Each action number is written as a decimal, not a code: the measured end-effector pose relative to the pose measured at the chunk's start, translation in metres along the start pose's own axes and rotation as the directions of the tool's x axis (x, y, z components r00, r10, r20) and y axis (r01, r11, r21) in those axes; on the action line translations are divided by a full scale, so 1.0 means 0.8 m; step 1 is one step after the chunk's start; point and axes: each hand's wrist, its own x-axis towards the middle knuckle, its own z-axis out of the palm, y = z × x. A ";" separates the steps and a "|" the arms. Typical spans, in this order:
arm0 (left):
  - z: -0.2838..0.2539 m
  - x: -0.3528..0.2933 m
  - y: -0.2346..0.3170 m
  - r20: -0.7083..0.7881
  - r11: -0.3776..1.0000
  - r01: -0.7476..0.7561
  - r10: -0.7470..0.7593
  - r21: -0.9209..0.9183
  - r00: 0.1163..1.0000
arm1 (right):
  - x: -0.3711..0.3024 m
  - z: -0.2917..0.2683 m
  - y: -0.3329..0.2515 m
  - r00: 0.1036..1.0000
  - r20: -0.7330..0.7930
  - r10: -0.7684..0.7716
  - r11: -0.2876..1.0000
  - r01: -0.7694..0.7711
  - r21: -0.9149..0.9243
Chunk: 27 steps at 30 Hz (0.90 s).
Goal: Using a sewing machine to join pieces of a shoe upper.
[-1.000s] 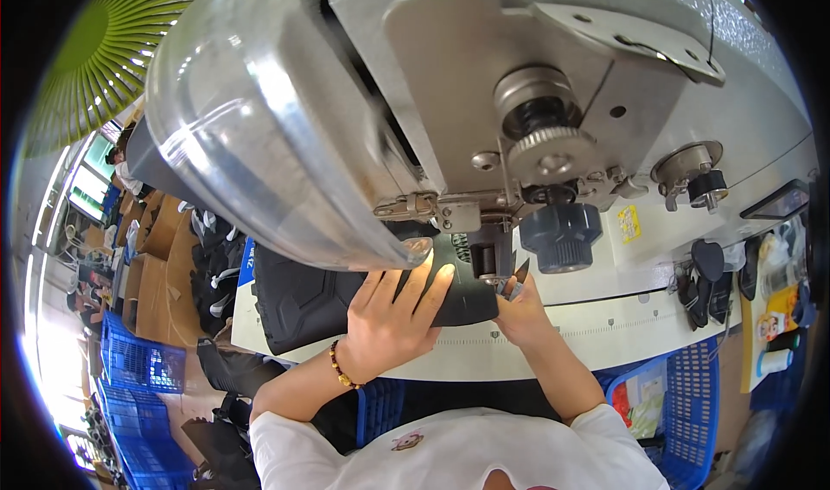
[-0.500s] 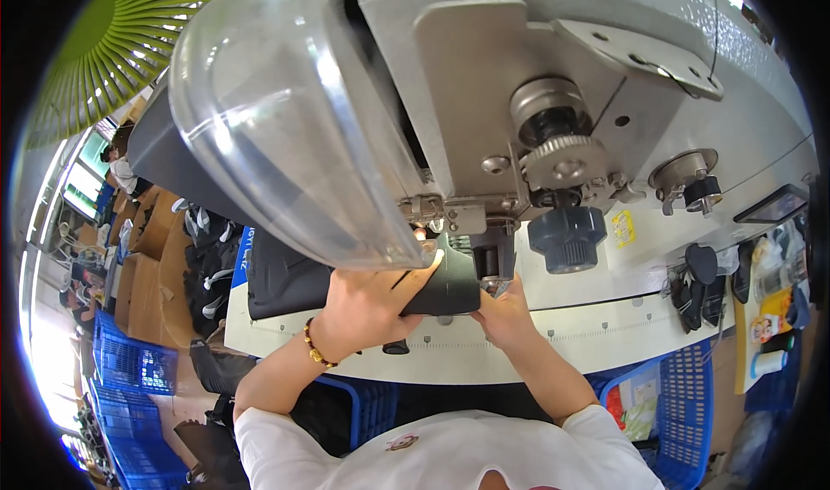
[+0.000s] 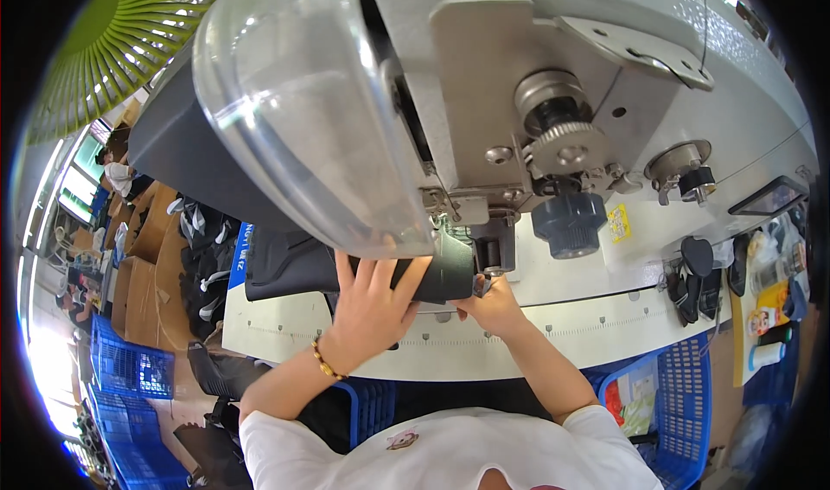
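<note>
Remote log, head view. Workpiece: black moulded panel, lying under and to the left of the left hand, its right end reaching across to the fingertips of the right hand.

Left hand: fingers spread apart and laid over the panel, the tips partly screened by the clear plastic guard just beyond them; beaded bracelet at its wrist. Right hand: thumb and fingers drawn in together at the panel's near right corner; I can't make out whether they pinch the edge or only touch it.

Directly beyond the right hand: presser-foot assembly of the sewing machine. Needle contact hidden from me. Nearer to me than both hands: the cream work surface with a printed scale. Well to the right of the right hand: blue plastic basket.

Step, my judgement: guiding and steadying the panel's right end at the foot. Next move, as I read it, calls for light left-hand pressure, edge lined up by the right, fingertips clear of the needle path
</note>
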 end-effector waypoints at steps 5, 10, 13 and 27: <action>-0.002 -0.007 -0.004 0.063 0.989 -0.142 0.140 0.042 0.988 | -0.008 0.019 0.009 0.976 -0.092 -0.199 0.979 0.192 -0.074; -0.049 0.013 -0.019 0.274 0.963 -0.219 0.256 -0.160 0.927 | -0.031 0.047 -0.013 0.995 -0.101 -0.019 0.998 0.026 0.061; -0.011 -0.008 -0.014 0.070 0.968 -0.227 0.235 -0.103 0.969 | -0.030 0.040 0.012 0.989 -0.127 -0.074 0.995 0.081 0.050; -0.028 -0.001 0.001 0.149 0.966 -0.255 0.247 0.035 0.958 | -0.037 0.039 -0.004 0.989 -0.143 -0.039 0.994 0.053 0.097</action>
